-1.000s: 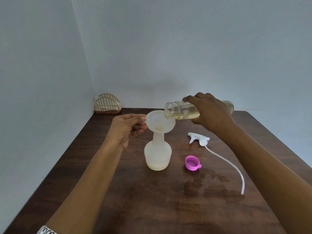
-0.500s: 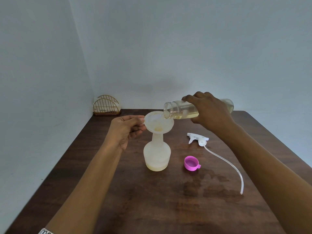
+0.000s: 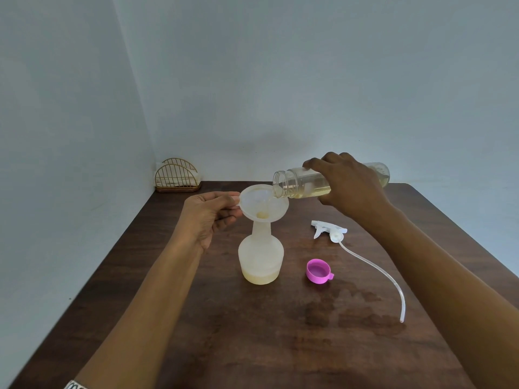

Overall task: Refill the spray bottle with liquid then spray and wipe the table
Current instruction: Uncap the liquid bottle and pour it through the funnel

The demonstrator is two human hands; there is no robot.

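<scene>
From the head camera: pour slowly from the clear bottle (image 3: pixel 297 183), gripped round its body by the right hand (image 3: pixel 351 189) and tipped almost flat, mouth over the funnel (image 3: pixel 264 206). Steady the funnel rim with the left hand (image 3: pixel 209 217), pinching it between thumb and curled fingers, so as not to tip the spray bottle (image 3: pixel 261 259), standing mid-table with only a low yellowish layer inside. Beside it on the dark wooden table (image 3: pixel 196 332), a white trigger head (image 3: pixel 330 230) with long tube, a pink cap (image 3: pixel 318 270) and damp-looking patches; in the far left corner a wire napkin holder (image 3: pixel 177 176) against pale walls.

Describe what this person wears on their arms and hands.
Both forearms are bare, no sleeves showing. The left hand and right hand have no gloves or visible rings. A white band with dark markings crosses the left arm at the frame's bottom edge.
</scene>
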